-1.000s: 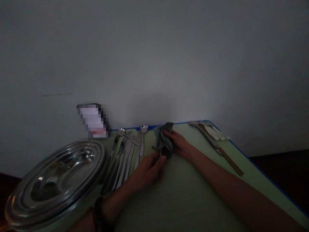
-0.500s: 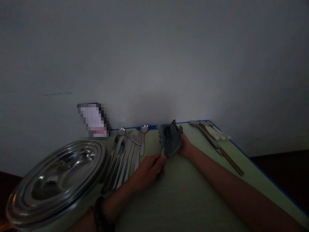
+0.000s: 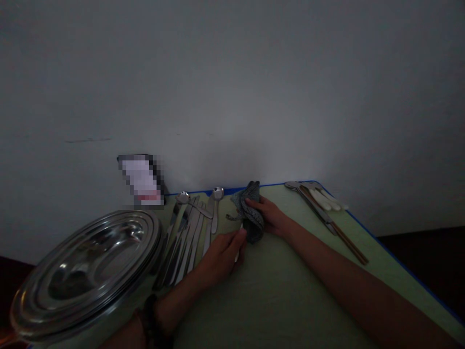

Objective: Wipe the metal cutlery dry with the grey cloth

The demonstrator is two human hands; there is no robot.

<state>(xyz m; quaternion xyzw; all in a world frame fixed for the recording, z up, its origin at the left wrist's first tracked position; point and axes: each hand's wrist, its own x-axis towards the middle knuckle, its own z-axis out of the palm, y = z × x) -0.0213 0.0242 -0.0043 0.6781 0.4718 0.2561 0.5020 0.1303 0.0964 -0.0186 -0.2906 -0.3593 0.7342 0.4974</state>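
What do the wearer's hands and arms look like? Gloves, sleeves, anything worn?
Left hand: no glove; dark bracelet around the bare left forearm, its detail lost in dim light. Right hand: ungloved; right forearm bare. No sleeves visible.

Gap btwn R hand (image 3: 269, 217) & chopsticks (image 3: 349, 243), plates (image 3: 109, 261) block L

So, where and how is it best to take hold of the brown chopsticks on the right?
Probably the near end of the chopsticks, pinched from the right: it juts past the metal utensil alongside, while the far part lies crowded among white-handled cutlery.
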